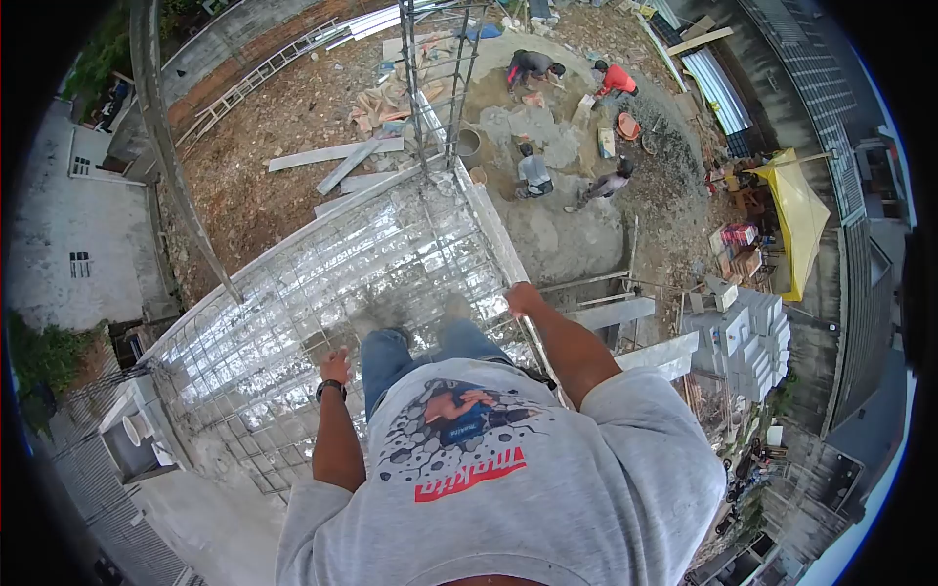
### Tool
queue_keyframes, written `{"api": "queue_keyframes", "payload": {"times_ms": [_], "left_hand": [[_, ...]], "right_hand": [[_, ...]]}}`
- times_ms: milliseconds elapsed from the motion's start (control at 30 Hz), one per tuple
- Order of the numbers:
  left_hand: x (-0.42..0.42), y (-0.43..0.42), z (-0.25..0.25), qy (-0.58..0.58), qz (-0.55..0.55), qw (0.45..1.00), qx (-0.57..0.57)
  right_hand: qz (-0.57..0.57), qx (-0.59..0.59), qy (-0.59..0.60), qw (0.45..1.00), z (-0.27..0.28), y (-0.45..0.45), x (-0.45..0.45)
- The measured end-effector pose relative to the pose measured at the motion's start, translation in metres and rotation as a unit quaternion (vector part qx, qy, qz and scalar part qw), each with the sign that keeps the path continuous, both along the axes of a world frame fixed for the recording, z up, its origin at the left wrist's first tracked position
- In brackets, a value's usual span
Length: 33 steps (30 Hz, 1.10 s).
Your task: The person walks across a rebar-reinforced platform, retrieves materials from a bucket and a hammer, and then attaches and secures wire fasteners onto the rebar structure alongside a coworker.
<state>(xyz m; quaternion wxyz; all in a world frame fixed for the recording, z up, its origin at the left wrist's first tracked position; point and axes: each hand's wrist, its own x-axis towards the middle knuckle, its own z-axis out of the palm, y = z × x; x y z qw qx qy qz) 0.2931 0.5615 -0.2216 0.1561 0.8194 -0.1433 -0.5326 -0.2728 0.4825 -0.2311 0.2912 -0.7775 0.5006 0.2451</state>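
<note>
My left hand (335, 365), with a dark watch at the wrist, is held low over the steel mesh (293, 322) on the shiny metal deck, beside my jeans; its fingers are too small to read clearly. My right hand (524, 298) is at the raised edge board (498, 234) along the deck's right side, its fingers bent over the board's top. My legs in blue jeans (391, 361) stand on the deck between both hands.
An upright rebar column (435, 88) rises at the deck's far corner. Far below, several people crouch on wet concrete (547, 146). Light blocks (747, 337) are stacked at the right, near a yellow tarp (796, 220). The deck edge drops off to the right.
</note>
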Motion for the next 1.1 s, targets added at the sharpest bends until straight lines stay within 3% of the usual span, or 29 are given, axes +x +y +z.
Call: {"api": "queue_keyframes", "payload": {"times_ms": [67, 133, 200, 233, 267, 333, 367, 400, 433, 500, 533, 600, 633, 667, 767, 833, 867, 967, 1100], "left_hand": [[-0.003, 0.013, -0.004, 0.033, 0.028, 0.999, -0.028], [0.002, 0.027, -0.005, 0.053, 0.054, 0.996, -0.048], [0.004, 0.044, 0.009, 0.061, 0.08, 0.993, -0.059], [0.015, 0.057, 0.006, 0.081, 0.076, 0.991, -0.077], [0.028, 0.073, 0.002, 0.099, 0.074, 0.988, -0.094], [0.053, 0.11, -0.009, 0.106, 0.083, 0.986, -0.103], [0.065, 0.129, -0.015, 0.094, 0.098, 0.986, -0.092], [0.082, 0.154, -0.021, 0.081, 0.123, 0.986, -0.081], [0.095, 0.177, -0.017, 0.056, 0.132, 0.987, -0.075], [0.118, 0.219, 0.008, -0.039, 0.094, 0.994, -0.049], [0.131, 0.24, 0.013, -0.079, 0.09, 0.992, -0.046], [0.161, 0.298, -0.022, -0.231, 0.056, 0.968, -0.081], [0.176, 0.316, -0.011, -0.199, 0.099, 0.975, -0.029], [0.186, 0.341, -0.025, -0.257, 0.11, 0.96, -0.02], [0.206, 0.386, 0.016, -0.217, 0.267, 0.939, -0.025], [0.208, 0.409, 0.013, -0.239, 0.339, 0.909, -0.038], [0.208, 0.42, 0.005, -0.248, 0.372, 0.894, -0.044], [0.198, 0.445, -0.017, -0.147, 0.409, 0.9, -0.024], [0.143, 0.438, -0.023, -0.138, 0.518, 0.844, 0.024]], "right_hand": [[-0.023, -0.018, -0.025, 0.999, -0.041, -0.034, 0.02], [0.067, -0.148, -0.024, 0.987, -0.014, -0.066, 0.061], [-0.096, -0.13, -0.106, 0.981, -0.055, -0.091, 0.089], [-0.172, -0.117, -0.148, 0.967, -0.027, -0.1, 0.122], [0.009, -0.165, -0.12, 0.979, 0.005, -0.101, 0.14], [0.107, -0.212, -0.081, 0.968, -0.018, -0.102, 0.179], [0.128, -0.173, -0.079, 0.973, -0.015, -0.099, 0.199], [-0.084, -0.03, -0.169, 0.982, -0.026, -0.09, 0.219], [0.042, -0.04, -0.104, 0.993, -0.014, -0.081, 0.245], [0.278, -0.109, -0.044, 0.953, -0.005, -0.058, 0.292], [0.298, -0.057, -0.043, 0.952, -0.01, -0.051, 0.315], [0.013, 0.121, -0.14, 0.983, -0.072, -0.035, 0.349], [0.012, 0.153, -0.124, 0.98, -0.065, -0.032, 0.379], [0.012, 0.183, -0.107, 0.977, -0.056, -0.029, 0.41], [-0.033, 0.233, -0.117, 0.965, -0.058, -0.028, 0.494], [-0.092, 0.24, -0.122, 0.959, -0.017, -0.02, 0.56], [-0.108, 0.234, -0.121, 0.959, 0.034, -0.004, 0.6], [-0.045, 0.236, -0.186, 0.953, 0.054, 0.002, 0.674], [0.052, 0.236, -0.139, 0.96, 0.057, 0.007, 0.747]]}}
